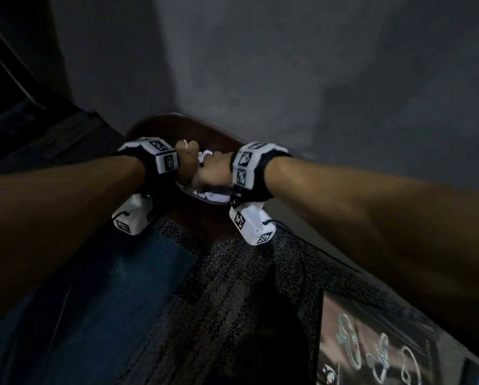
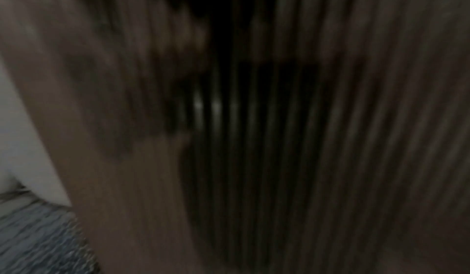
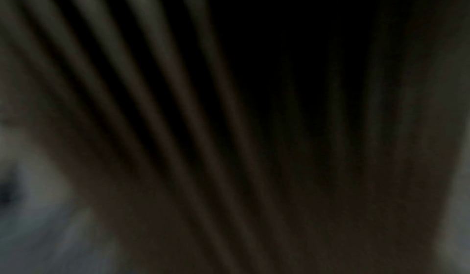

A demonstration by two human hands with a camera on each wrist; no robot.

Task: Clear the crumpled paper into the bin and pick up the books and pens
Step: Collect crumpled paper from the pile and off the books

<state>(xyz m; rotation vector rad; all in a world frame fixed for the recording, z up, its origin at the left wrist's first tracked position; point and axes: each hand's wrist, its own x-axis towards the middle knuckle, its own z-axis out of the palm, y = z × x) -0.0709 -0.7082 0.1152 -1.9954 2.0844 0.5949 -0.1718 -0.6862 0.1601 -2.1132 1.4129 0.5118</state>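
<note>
In the head view both hands meet over the dark red-brown bin (image 1: 174,122). My left hand (image 1: 187,158) is curled, with bits of white paper showing at its knuckles. My right hand (image 1: 213,173) is curled into a fist beside it. White crumpled paper (image 1: 205,156) is bunched between the two hands. More crumpled paper (image 1: 214,196) lies inside the bin under them. A book (image 1: 371,345) with an illustrated dark cover lies at the bottom right on the rug. Both wrist views are dark motion blur, and the fingers cannot be made out in them.
A woven rug with a blue panel (image 1: 138,276) and grey speckled panels (image 1: 246,273) covers the near floor. Bare grey floor (image 1: 316,79) lies beyond the bin. Dark furniture (image 1: 16,79) fills the far left.
</note>
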